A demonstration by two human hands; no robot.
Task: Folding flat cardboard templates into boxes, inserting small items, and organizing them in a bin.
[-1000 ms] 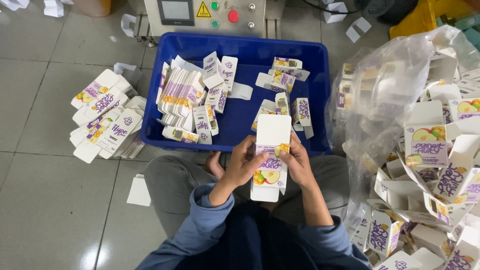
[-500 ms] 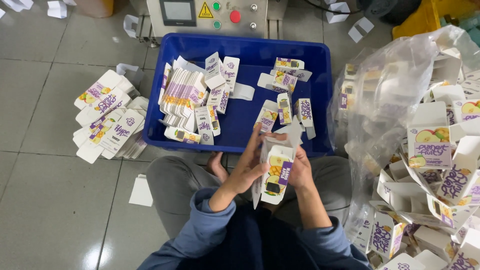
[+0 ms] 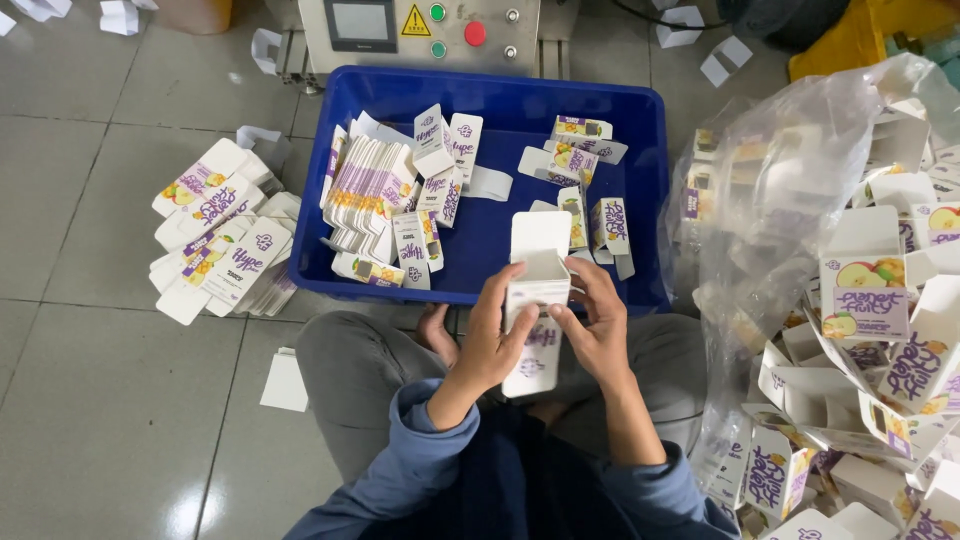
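Both the left hand (image 3: 497, 335) and right hand (image 3: 598, 327) are clamped on a popped-open white carton (image 3: 537, 300) over the lap, before the blue tray (image 3: 640, 120); folding its open top flap in looks due next

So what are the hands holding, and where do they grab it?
A small white carton, opened up. The left hand and right hand grip its two long sides, fingers wrapped around the middle.

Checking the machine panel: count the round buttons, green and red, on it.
3: two green buttons stacked left, one red button right of them. The panel runs past the frame's top; more may be hidden.
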